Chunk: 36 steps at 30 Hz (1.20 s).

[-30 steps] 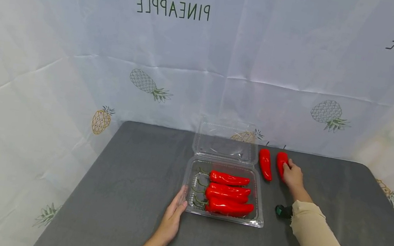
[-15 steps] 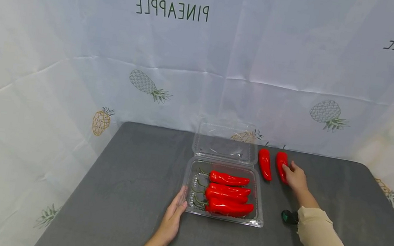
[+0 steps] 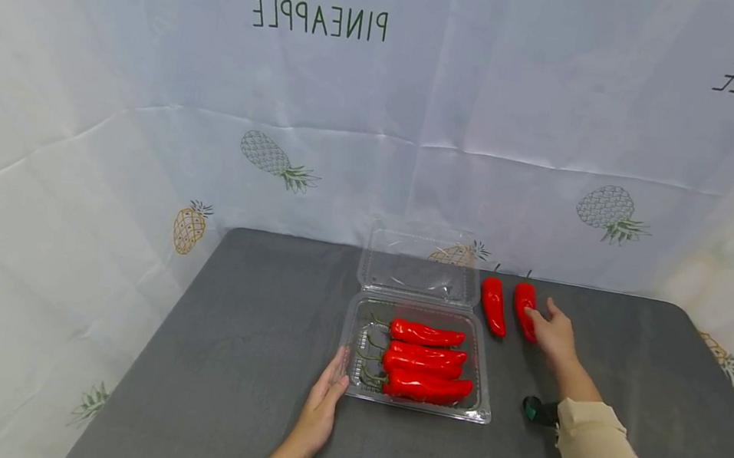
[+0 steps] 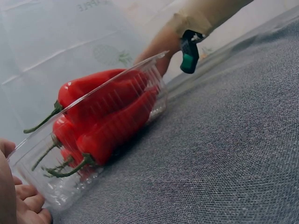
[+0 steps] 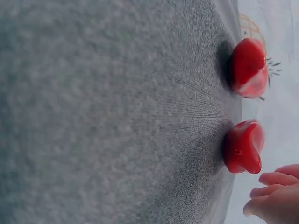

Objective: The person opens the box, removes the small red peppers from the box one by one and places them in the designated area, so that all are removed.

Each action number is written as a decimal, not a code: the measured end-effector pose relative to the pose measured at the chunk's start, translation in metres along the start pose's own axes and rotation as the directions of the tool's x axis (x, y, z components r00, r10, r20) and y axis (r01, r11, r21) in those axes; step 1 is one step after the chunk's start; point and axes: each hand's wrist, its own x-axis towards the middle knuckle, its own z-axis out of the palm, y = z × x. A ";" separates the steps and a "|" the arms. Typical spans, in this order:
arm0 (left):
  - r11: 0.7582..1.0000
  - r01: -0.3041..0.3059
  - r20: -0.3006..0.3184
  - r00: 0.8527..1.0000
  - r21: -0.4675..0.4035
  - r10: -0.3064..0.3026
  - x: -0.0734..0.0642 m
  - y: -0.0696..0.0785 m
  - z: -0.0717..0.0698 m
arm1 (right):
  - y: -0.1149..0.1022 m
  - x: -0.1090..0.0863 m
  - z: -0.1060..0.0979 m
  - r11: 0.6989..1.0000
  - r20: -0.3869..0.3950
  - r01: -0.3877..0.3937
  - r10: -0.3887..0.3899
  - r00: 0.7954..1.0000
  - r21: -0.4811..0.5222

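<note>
Counted six red peppers (image 3: 427,386): four lying in an open clear box (image 3: 483,384), plus two loose on the desk (image 3: 278,326) to its right. The cloth (image 3: 467,103) behind said PINEAPPLE backwards, twice, one partly cut off. The left hand (image 3: 317,412) was at the box's left edge; couldn't tell if it pinched or just touched. The right hand (image 3: 553,335) had loosely spread fingers beside the far-right pepper (image 3: 523,298), slightly further back than a second earlier.
</note>
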 end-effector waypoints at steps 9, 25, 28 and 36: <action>1.000 0.010 -0.005 1.000 -0.003 -0.010 -0.001 0.000 0.000 | -0.006 -0.012 0.002 1.000 0.081 0.020 -0.020 0.996 0.001; 1.000 0.009 -0.005 1.000 -0.011 -0.009 0.000 0.000 0.000 | -0.018 -0.033 -0.005 0.987 0.060 0.163 -0.163 0.985 0.007; 1.000 0.001 -0.006 1.000 -0.005 -0.001 0.000 0.000 0.000 | -0.023 -0.036 -0.007 0.985 0.074 0.171 -0.171 0.982 0.016; 1.000 0.022 -0.013 1.000 -0.008 -0.022 0.000 0.002 0.001 | -0.038 -0.046 0.002 0.986 0.222 0.166 -0.166 0.961 0.018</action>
